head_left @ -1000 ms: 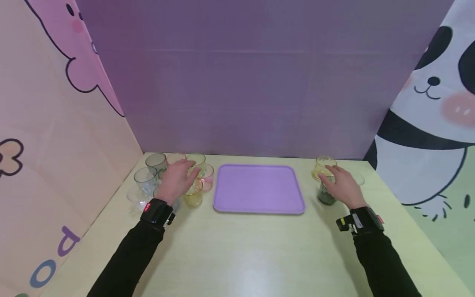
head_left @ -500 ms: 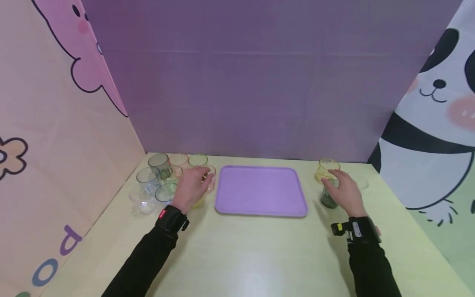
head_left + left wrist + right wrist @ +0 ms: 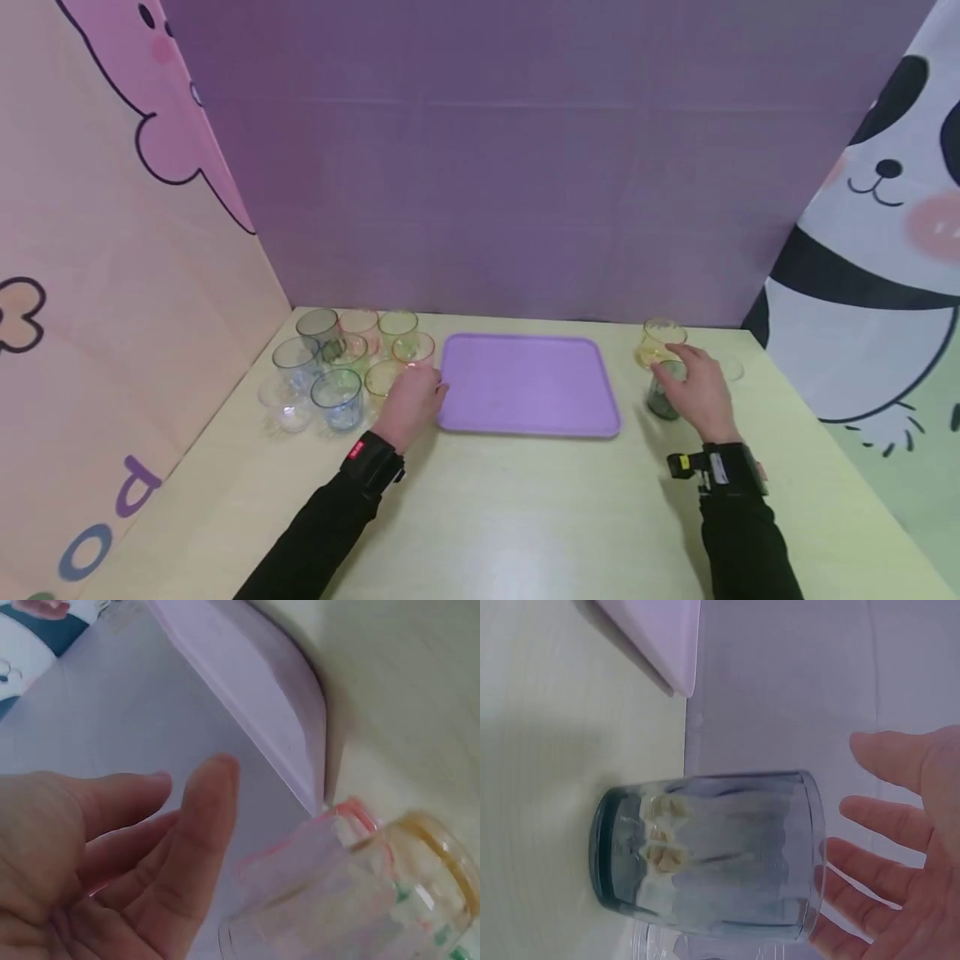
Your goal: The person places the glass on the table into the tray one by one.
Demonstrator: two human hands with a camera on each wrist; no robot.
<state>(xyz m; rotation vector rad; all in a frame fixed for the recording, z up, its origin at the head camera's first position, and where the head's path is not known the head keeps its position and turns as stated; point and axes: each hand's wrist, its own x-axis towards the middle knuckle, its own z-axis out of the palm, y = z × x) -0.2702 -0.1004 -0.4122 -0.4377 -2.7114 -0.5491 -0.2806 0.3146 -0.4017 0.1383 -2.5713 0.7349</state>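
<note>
My left hand [image 3: 411,404] is beside the left edge of a purple tray [image 3: 528,383], fingers loosely bent and holding nothing. In the left wrist view, a yellow-rimmed glass [image 3: 431,840] and a pink-rimmed glass [image 3: 352,814] stand close by that hand, apart from the fingers. On the right, my right hand [image 3: 701,392] spreads its fingers at the rim of a dark grey-green glass [image 3: 662,402]. The right wrist view has this ribbed glass [image 3: 727,855] upright on the table; whether the fingertips touch its rim I cannot tell.
Several more tinted glasses crowd the back left, among them a blue glass [image 3: 337,400] and a clear glass [image 3: 288,408]. Behind the dark glass stands a yellow glass [image 3: 663,340], with a clear rim [image 3: 731,367] partly hidden beside it. A purple wall [image 3: 480,208] closes the back.
My left hand has moved right and toward me, from above the glasses to the tray's left edge. The right hand has shifted only slightly at the dark glass. The glasses stay put.
</note>
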